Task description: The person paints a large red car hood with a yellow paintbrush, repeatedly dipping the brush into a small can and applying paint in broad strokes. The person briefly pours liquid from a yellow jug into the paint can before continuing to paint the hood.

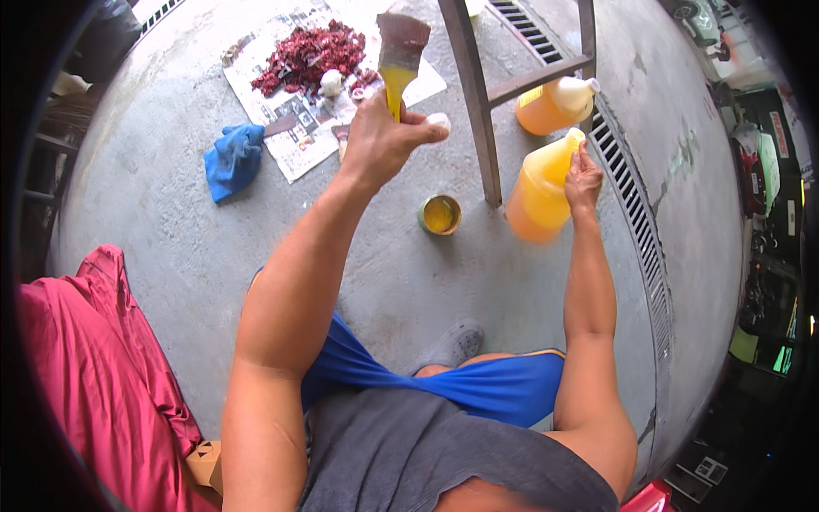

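My left hand (375, 141) is closed around the yellow handle of a wide paintbrush (403, 47), bristles pointing up and stained dark red. A small white cap (438, 121) sits at the tips of the same hand's thumb and fingers. On the right, my right hand (583, 177) grips the upper part of a translucent plastic jug (542, 192) of yellow-orange liquid, slightly tilted. I cannot tell whether its base touches the floor. Between my hands, lower down, an open tin can (440, 215) with yellow liquid inside stands on the concrete.
A second jug (550, 107) with a white cap stands beside a dark wooden frame's legs (478, 111). Newspaper sheets (294, 154) hold a heap of dark red scraps (311, 60). A blue cloth (233, 160) lies near them. A floor grate (636, 205) runs along the right; pink fabric (102, 375) hangs at left.
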The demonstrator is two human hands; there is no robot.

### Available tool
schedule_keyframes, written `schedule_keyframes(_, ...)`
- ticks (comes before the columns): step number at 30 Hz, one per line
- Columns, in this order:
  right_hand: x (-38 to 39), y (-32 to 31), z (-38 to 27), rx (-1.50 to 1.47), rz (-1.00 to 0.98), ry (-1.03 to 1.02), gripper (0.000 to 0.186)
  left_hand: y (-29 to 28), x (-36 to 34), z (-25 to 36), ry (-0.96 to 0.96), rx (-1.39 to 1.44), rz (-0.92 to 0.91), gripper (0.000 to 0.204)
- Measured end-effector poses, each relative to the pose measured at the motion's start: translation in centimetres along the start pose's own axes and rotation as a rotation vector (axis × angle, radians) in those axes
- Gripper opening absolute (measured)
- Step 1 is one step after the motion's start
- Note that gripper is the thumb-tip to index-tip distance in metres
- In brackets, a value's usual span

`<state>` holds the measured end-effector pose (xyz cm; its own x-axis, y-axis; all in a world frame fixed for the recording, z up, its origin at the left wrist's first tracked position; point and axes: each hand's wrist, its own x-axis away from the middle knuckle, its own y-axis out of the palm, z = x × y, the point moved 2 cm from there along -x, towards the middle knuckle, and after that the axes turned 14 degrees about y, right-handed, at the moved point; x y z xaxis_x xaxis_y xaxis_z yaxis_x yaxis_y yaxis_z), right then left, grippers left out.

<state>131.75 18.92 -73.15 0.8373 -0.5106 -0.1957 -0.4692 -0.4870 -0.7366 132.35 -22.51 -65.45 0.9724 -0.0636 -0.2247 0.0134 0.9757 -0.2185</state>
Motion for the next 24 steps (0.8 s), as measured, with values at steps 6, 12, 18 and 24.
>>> schedule_keyframes(6,-7.5,8.4,5.3,-0.536,0.013,0.312,0.04,-0.7,0.9,2.1,-0.054,-0.035,0.031,0.057)
schedule_keyframes(12,-7.0,13.0,5.9,-0.669,0.155,0.385,0.072,-0.7,1.0,1.7,-0.101,0.074,0.031,0.056)
schedule_keyframes(18,-2.1,12.8,2.0,-0.615,0.289,0.575,0.079,1.6,-0.9,-0.8,-0.18,0.209,0.025,0.058)
schedule_keyframes(24,6.6,4.7,-7.0,-0.589,-0.573,-0.011,0.027,4.5,-1.4,-2.2,-0.059,0.264,-0.034,0.059)
